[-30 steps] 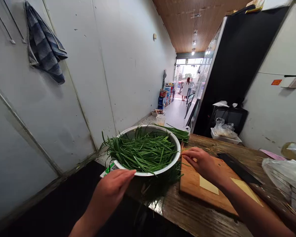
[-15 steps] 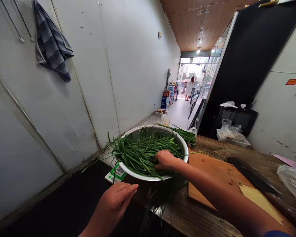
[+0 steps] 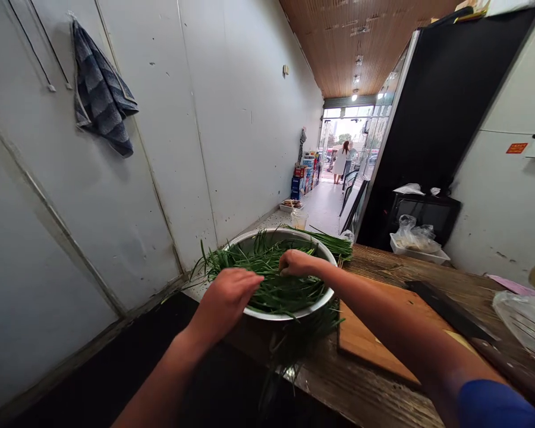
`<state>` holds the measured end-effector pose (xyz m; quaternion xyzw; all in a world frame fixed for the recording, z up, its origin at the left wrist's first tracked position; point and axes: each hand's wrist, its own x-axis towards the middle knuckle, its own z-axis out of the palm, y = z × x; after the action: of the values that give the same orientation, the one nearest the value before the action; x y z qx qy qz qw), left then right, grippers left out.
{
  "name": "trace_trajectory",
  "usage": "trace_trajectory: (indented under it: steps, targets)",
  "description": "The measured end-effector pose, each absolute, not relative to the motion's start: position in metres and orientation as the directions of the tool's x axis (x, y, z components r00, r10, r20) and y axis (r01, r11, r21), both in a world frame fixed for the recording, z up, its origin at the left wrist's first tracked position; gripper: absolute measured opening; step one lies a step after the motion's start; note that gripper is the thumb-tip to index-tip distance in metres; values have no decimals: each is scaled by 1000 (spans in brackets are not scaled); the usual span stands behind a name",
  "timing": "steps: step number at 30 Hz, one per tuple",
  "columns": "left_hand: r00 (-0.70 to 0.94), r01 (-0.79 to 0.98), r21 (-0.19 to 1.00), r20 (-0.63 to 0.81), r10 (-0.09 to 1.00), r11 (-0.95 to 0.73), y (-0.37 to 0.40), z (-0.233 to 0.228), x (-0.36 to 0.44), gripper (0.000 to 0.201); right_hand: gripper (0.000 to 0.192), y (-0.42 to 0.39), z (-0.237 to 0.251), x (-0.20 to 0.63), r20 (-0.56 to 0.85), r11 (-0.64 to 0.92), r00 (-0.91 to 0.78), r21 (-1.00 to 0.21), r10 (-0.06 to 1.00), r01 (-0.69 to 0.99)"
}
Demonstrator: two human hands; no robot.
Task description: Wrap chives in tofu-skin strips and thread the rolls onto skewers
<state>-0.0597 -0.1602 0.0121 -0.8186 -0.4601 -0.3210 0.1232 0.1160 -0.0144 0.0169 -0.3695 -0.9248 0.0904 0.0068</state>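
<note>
A metal bowl [image 3: 314, 302] full of long green chives [image 3: 289, 288] stands at the left end of a wooden table [image 3: 383, 261]. My left hand [image 3: 229, 297] hovers flat over the bowl's near left rim, fingers together and holding nothing. Reaching across into the bowl, my right hand [image 3: 296, 263] closes its fingers on a bunch of the chives near the middle. More chives lie behind the bowl [image 3: 332, 241] and hang over the table's front edge.
A wooden cutting board [image 3: 374, 342] lies right of the bowl with a cleaver [image 3: 450, 309] beyond it. Plastic bags [image 3: 524, 318] sit at the far right. A white wall with a hanging towel [image 3: 100, 98] runs along the left. A person stands far off in the doorway.
My right hand went from the cutting board into the bowl and closed on chives. My left hand rose from below the rim to above the bowl's left side.
</note>
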Motion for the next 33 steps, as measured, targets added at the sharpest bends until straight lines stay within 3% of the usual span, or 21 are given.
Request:
trace_trajectory:
  steps: [6,11,14,18,20,24,26,28,31,33]
  targets:
    - [412,898,13,331,849,-441,-77,21,-24,30,13,-4,28,130,-11,789,-807,-205,590,579]
    - [417,897,112,111,902,-428,-47,21,-6,16,15,3,12,151,125,762,-766,-289,630,580]
    - [410,887,186,101,906,-422,-41,23,-5,16,19,7,4,164,147,751,-754,-324,641,575]
    - [315,935,114,166,934,-336,-33,37,-14,12,21,10,-11,179,111,649,-640,-148,760,746]
    - [264,953,88,219,939,-288,-29,51,-22,15,21,9,-19,185,90,602,-595,-116,799,790]
    - [219,924,250,268,938,-288,-25,80,-32,27,23,2,-27,189,94,613,-606,-145,790,777]
    - [214,873,373,285,934,-314,-26,86,-33,34,27,-2,-22,188,204,585,-549,-236,811,776]
    - [215,836,436,299,930,-334,-28,86,-30,38,28,-4,-11,186,337,549,-435,-460,835,698]
    - [206,827,455,302,931,-331,-31,78,-25,39,32,-5,8,182,385,459,-267,-828,883,323]
    - [204,817,474,296,933,-328,-32,71,-21,41,36,-7,16,180,319,342,-253,-939,913,49]
